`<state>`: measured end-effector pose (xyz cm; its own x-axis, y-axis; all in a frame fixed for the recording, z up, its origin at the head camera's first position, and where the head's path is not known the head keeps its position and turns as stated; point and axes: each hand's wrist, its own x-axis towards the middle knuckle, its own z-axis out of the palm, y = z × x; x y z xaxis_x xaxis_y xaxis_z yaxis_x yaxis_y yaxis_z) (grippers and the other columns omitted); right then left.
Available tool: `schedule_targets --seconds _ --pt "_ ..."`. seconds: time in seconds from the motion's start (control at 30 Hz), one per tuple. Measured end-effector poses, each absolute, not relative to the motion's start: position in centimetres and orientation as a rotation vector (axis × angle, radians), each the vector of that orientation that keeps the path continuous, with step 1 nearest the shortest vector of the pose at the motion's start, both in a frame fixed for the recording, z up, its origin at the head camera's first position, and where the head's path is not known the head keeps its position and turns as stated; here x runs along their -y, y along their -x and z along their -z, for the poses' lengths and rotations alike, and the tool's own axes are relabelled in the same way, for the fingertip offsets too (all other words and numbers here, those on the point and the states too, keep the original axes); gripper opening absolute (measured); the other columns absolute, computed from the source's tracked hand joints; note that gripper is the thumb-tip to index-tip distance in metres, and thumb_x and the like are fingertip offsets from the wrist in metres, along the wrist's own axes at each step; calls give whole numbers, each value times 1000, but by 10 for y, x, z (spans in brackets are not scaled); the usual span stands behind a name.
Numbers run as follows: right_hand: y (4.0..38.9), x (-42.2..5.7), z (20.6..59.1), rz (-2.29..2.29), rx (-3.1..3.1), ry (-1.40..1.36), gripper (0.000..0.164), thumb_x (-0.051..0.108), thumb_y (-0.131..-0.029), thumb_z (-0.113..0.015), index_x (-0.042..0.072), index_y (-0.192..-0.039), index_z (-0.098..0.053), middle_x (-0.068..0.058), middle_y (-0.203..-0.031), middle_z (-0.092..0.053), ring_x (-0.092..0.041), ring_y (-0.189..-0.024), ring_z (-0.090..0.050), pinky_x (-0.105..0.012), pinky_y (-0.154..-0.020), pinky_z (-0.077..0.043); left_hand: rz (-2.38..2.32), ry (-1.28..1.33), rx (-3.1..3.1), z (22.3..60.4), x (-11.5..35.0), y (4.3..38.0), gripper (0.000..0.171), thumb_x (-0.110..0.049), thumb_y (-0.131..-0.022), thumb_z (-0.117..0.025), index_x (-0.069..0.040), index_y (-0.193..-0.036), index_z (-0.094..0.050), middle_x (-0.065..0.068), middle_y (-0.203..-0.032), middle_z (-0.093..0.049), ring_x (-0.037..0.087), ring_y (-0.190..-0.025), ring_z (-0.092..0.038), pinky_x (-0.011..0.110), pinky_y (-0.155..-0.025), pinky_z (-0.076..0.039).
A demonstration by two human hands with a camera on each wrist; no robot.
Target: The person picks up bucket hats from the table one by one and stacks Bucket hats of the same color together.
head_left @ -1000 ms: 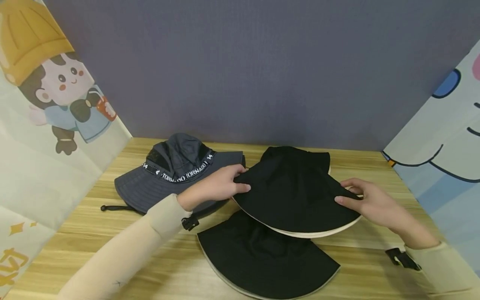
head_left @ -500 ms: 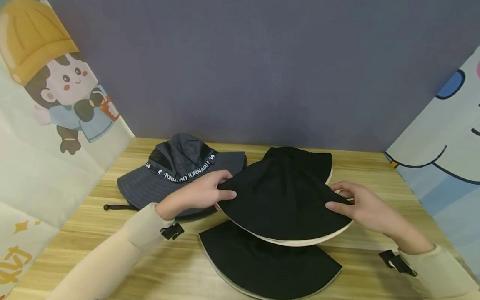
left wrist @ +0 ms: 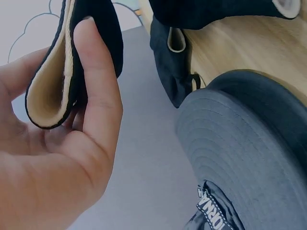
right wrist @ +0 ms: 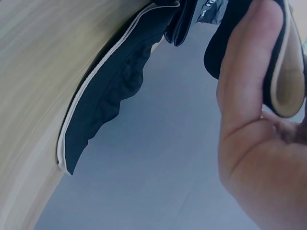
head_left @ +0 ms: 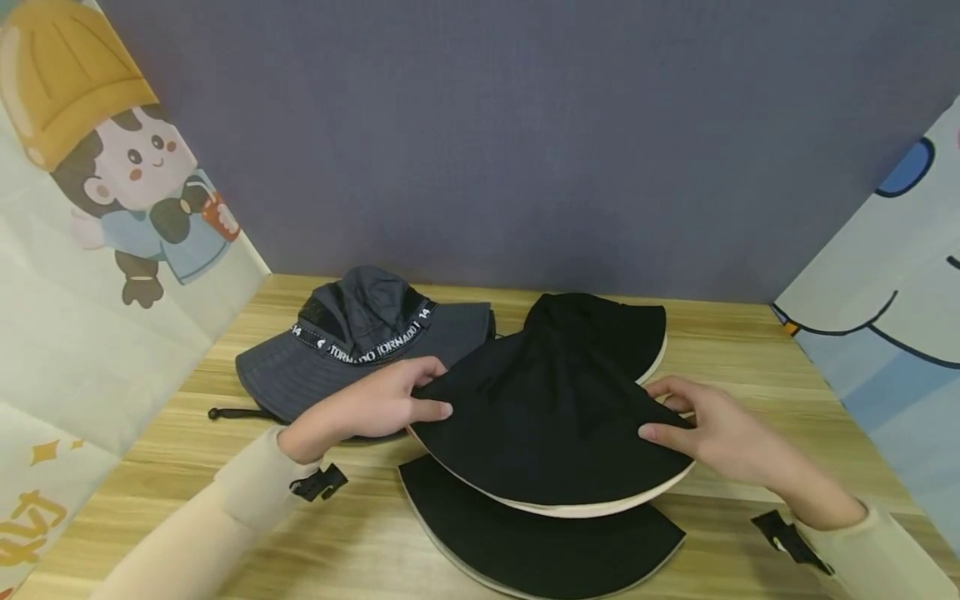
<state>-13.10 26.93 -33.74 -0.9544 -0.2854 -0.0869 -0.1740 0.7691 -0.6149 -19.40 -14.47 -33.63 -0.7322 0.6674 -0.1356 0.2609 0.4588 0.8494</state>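
Both hands hold a black bucket hat (head_left: 547,433) with cream lining, its brim facing the person. My left hand (head_left: 367,408) pinches the brim's left side, thumb on top. At the right side, my right hand (head_left: 720,433) grips the brim between thumb and fingers. The left wrist view shows the brim folded in the left hand (left wrist: 81,139), cream lining inward. Below the held hat, a second black bucket hat (head_left: 555,554) lies on the table, its upper part hidden. Behind it is another black bucket hat (head_left: 637,329), partly covered in the head view.
A dark grey bucket hat (head_left: 360,329) with a lettered band and a black cord sits at the back left, close by the left forearm. The wooden table (head_left: 337,517) meets a grey panel (head_left: 525,142) behind, with cartoon-printed sheets (head_left: 67,350) on both sides.
Both hands have drawn the held black hat toward the person and to the left, so it covers more of the front hat and shows more of the back one.
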Motion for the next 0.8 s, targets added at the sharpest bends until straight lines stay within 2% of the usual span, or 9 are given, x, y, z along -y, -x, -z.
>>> schedule_targets --seconds 0.17,0.27,0.33,0.4,0.5,0.63,0.8 --pt "126 -268 338 907 -2752 378 52 42 -92 -75 8 -128 -60 -15 -125 -63 -32 -111 -61 -47 -83 -52 -1164 -806 -2186 339 148 190 21 -15 -97 -66 -3 -111 -57 3 -94 -70 19 -80 -69 45 -71 -59" --pt "122 -267 340 1019 -2619 385 50 34 -93 -76 3 -126 -56 -13 -113 -63 -25 -92 -67 -42 -67 -57 -1137 -819 -2142 343 149 189 18 -15 -96 -67 -4 -104 -55 3 -84 -60 17 -72 -64 46 -67 -60" --pt "120 -266 342 1094 -2515 381 50 29 -93 -76 0 -127 -53 -13 -106 -62 -21 -80 -68 -41 -57 -57 -1076 -864 -2154 345 149 189 18 -16 -95 -68 -6 -99 -53 -2 -75 -52 11 -64 -55 37 -66 -58" --pt "117 -266 343 1167 -2405 358 50 26 -94 -75 -2 -128 -50 -15 -103 -62 -23 -72 -69 -41 -50 -56 -1009 -913 -2157 346 150 189 21 -18 -94 -68 -7 -93 -50 -5 -70 -41 8 -58 -44 28 -62 -50" --pt "114 -266 345 1160 -2381 340 51 25 -93 -76 0 -129 -51 -17 -108 -60 -26 -82 -68 -40 -50 -57 -927 -977 -2144 348 151 189 24 -20 -94 -69 -10 -89 -47 -8 -67 -36 6 -55 -34 24 -60 -34" --pt "111 -266 348 1133 -2361 337 49 25 -92 -77 2 -128 -52 -19 -112 -57 -30 -92 -64 -40 -49 -57 -861 -984 -2119 351 153 188 27 -22 -94 -69 -12 -87 -45 -9 -67 -35 6 -56 -34 23 -60 -32" --pt "110 -264 352 1128 -2301 416 43 24 -94 -75 3 -124 -53 -14 -102 -60 -23 -80 -66 -41 -47 -56 -806 -959 -2098 356 154 186 20 -22 -93 -71 -11 -100 -55 -9 -70 -44 5 -60 -42 23 -62 -37"
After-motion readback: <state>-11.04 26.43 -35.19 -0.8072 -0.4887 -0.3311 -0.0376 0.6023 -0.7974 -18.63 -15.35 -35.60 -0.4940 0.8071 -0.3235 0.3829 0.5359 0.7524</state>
